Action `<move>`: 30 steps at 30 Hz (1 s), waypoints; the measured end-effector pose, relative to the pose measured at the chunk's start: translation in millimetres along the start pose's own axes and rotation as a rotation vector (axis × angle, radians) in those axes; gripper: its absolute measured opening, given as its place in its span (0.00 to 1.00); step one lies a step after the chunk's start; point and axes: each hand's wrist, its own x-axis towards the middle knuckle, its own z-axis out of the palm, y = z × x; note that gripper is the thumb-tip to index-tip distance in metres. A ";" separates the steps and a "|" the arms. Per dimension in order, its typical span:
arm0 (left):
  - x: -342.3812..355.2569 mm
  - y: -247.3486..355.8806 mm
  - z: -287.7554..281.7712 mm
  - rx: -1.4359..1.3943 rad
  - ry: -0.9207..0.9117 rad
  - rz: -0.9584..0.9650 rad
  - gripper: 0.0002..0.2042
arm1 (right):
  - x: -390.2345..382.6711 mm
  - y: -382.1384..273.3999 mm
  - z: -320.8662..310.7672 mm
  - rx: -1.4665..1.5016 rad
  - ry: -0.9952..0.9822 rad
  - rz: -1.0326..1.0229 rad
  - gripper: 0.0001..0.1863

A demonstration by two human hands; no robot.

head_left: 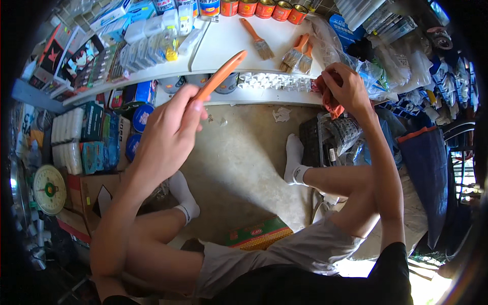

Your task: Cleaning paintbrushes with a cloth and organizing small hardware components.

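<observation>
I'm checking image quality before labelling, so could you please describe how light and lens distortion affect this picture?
In the head view, the patch at lower right is blown out to white; in the head view, the white shelf's front edge bends and the corners go black; in the head view, a pale band of light crosses the concrete floor, beside darker shadow.

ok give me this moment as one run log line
left hand: grips orange handle | right hand: holds red cloth | shelf: paintbrushes, red cans
</observation>
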 end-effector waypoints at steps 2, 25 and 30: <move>4.4 -1.9 -2.8 0.056 0.023 0.070 0.10 | 5.1 -0.2 1.1 -0.026 0.025 -0.010 0.14; -0.2 -39.4 -13.6 0.495 0.048 0.096 0.06 | 3.7 -77.5 -4.0 0.172 -0.216 -0.187 0.11; -5.5 -40.0 1.0 0.397 0.010 -0.120 0.08 | 9.5 -79.4 8.4 0.299 -0.126 -0.166 0.14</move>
